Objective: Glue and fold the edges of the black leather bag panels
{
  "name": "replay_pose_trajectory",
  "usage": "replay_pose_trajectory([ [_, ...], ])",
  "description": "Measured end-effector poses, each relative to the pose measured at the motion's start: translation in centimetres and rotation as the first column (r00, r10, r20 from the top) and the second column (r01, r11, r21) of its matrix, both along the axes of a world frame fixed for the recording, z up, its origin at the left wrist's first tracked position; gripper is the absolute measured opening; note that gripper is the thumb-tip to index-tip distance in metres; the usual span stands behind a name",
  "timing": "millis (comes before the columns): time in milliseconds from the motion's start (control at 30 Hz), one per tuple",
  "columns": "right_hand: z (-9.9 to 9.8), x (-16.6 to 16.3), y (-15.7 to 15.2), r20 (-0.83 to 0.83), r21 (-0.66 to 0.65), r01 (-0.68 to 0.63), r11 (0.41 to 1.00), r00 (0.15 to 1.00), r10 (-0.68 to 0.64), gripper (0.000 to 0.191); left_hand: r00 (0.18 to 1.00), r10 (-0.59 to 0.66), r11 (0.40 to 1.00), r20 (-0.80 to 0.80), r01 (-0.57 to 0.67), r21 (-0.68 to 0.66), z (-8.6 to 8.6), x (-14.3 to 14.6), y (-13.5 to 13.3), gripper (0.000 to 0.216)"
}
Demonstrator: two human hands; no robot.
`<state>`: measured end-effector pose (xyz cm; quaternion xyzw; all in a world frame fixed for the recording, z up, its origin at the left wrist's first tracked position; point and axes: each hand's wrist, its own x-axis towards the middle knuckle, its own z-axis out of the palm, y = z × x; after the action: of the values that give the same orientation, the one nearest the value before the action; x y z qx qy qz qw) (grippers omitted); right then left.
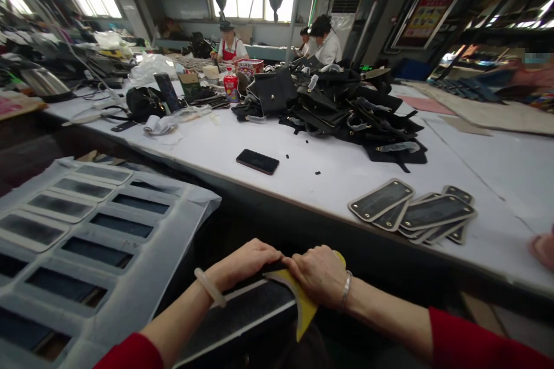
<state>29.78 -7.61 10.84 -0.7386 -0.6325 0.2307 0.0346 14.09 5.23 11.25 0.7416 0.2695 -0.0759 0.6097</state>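
My right hand [322,274] is closed round a yellow sheet [306,310] with a pale curved edge, which bends down below the fist. My left hand [246,262] has its fingers closed at the far end of a long dark panel [246,311] with pale borders. The two hands meet at the fingertips, in front of the table. The panel lies low, beneath my left forearm. My left fingertips are partly hidden, and what the yellow sheet is made of cannot be made out.
Left, a translucent sheet [177,230] with rectangular cutouts carries several pale-rimmed dark pieces [60,206]. On the white table [208,144] are a phone [258,161], eyeleted dark tags [437,211] and a heap of black bags [341,101]. People sit behind; another person's hand [543,248] shows right.
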Motion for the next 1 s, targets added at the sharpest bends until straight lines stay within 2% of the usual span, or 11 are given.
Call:
replay_pose_trajectory([
  [133, -1.8, 2.0, -1.5, -0.309, -0.103, 0.195, 0.975, 0.926, -0.217, 0.081, 0.998, 0.045, 0.998, -0.041, -0.047, -0.051, -0.3, 0.6, -0.1, 0.033],
  [267, -3.0, 2.8, -2.0, -0.565, -0.301, 0.322, 0.898, 0.698, -0.44, 0.095, 0.997, 0.04, 0.998, -0.061, -0.043, -0.052, -0.4, 1.2, -0.1, 0.023],
  [333, -3.2, 2.5, -2.1, -0.744, -0.38, 0.309, 0.872, 0.457, -0.486, 0.092, 0.998, 0.027, 0.999, -0.061, -0.03, -0.044, -0.4, 1.3, -0.1, 0.021],
  [400, -3.3, 1.8, -2.0, -0.874, -0.434, 0.262, 0.862, 0.109, -0.473, 0.086, 0.998, 0.009, 0.999, -0.054, -0.011, -0.042, -0.3, 1.1, -0.1, 0.022],
  [433, -3.3, 1.4, -1.9, -0.892, -0.443, 0.251, 0.861, -0.024, -0.452, 0.086, 0.999, -0.002, 0.999, -0.05, 0.0, -0.04, -0.3, 1.0, -0.1, 0.023],
  [467, -3.5, 1.0, -1.7, -0.899, -0.434, 0.268, 0.86, -0.068, -0.433, 0.089, 0.999, -0.012, 0.999, -0.045, 0.01, -0.036, -0.4, 0.8, -0.1, 0.025],
  [633, -4.4, -0.4, -0.3, -0.883, -0.224, 0.442, 0.869, 0.285, -0.373, 0.077, 0.999, -0.009, 0.998, -0.037, 0.011, 0.061, -0.8, 0.8, -0.4, 0.03],
  [733, -4.6, -0.6, 0.3, -0.877, -0.171, 0.409, 0.896, 0.352, -0.328, 0.072, 1.0, 0.007, 0.991, -0.027, -0.003, 0.132, -0.4, 1.3, -0.8, 0.027],
  [833, -4.6, 0.3, 0.3, -0.84, -0.181, 0.307, 0.934, 0.446, -0.309, 0.07, 1.0, 0.022, 0.991, -0.005, -0.022, 0.129, 0.6, 0.6, -0.3, 0.019],
  [933, -4.4, 2.6, 0.4, -0.76, -0.162, 0.22, 0.962, 0.594, -0.264, 0.078, 0.987, 0.144, 0.987, 0.068, -0.148, 0.058, 1.5, -3.3, 1.3, 0.032],
  [1000, -3.8, 4.2, 0.7, -0.725, -0.089, 0.178, 0.98, 0.663, -0.186, 0.088, 0.935, 0.334, 0.941, 0.115, -0.337, 0.009, 1.4, -7.6, 2.0, 0.046],
])
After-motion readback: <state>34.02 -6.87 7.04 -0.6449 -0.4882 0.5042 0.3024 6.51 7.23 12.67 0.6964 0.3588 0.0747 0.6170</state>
